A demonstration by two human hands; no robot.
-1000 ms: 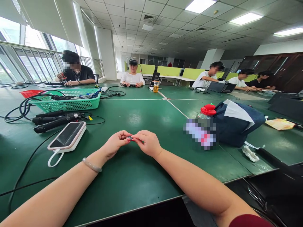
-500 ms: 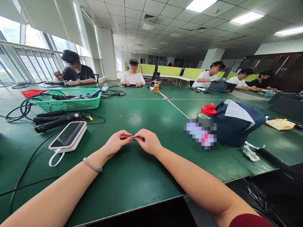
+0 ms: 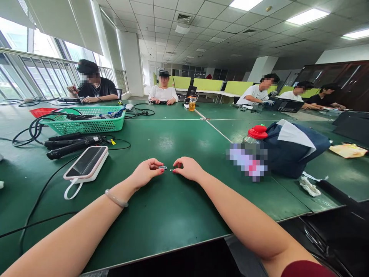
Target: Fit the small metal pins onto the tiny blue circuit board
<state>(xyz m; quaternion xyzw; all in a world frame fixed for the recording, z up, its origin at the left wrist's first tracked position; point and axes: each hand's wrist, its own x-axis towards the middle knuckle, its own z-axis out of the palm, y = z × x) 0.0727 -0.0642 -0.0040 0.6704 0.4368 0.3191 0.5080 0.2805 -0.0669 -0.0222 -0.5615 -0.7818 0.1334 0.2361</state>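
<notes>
Between thumb and fingers, my left hand (image 3: 149, 171) pinches a small bluish-grey piece (image 3: 163, 167) that looks like a tiny electronic part; its exact kind is too small to tell. My right hand (image 3: 187, 169) is just to the right, a narrow gap from the left fingertips. A tiny dark piece with a light end (image 3: 172, 170) sticks out from my right thumb and fingers. The two pieces are apart. Both hands are just above the green table (image 3: 161, 227), and a pale bangle (image 3: 115, 198) is on my left wrist.
At left are a white-cased phone (image 3: 88, 163), black tool-like handles (image 3: 75, 146), cables and a green basket (image 3: 111, 124). At right stand a red-lidded bottle (image 3: 257, 132), a blurred item and a dark blue bag (image 3: 296, 154). Several people sit around the table.
My right hand has moved away to the right from my left, and a gap now shows between the fingertips. The two small pieces, close together before, are now separated.
</notes>
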